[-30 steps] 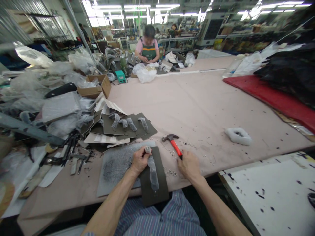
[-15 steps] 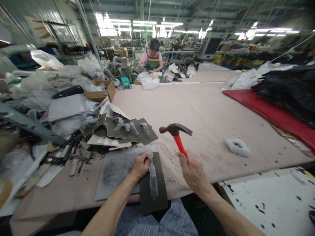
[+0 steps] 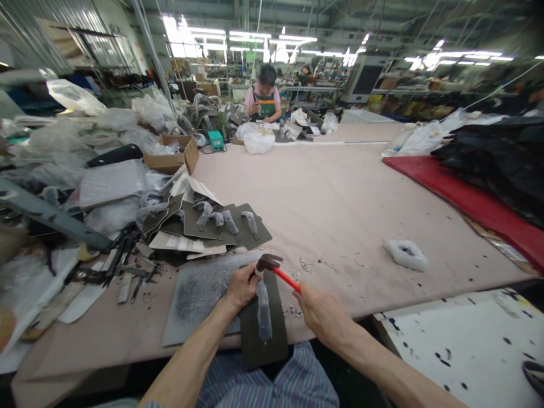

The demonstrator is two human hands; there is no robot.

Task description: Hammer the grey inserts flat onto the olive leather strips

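My left hand is closed around a short metal punch, upright on the top end of a dark panel. A plastic-wrapped handle lies along this panel, below my fingers. The panel overlaps a grey worn board and sticks out past the table's front edge. My right hand grips the red shaft of a claw hammer. The hammer's head is at the top of the punch and partly hides it.
Behind the board lie stacked dark panels with wrapped handles. Tools clutter the left, beside plastic bags. Small metal bits lie near my right hand. A white ring-shaped block sits right. A person works across the table.
My right hand has swung the hammer down and left, from raised in the air to the top of the punch. My left hand has stayed put. The person across has raised a hand with a dark tool.
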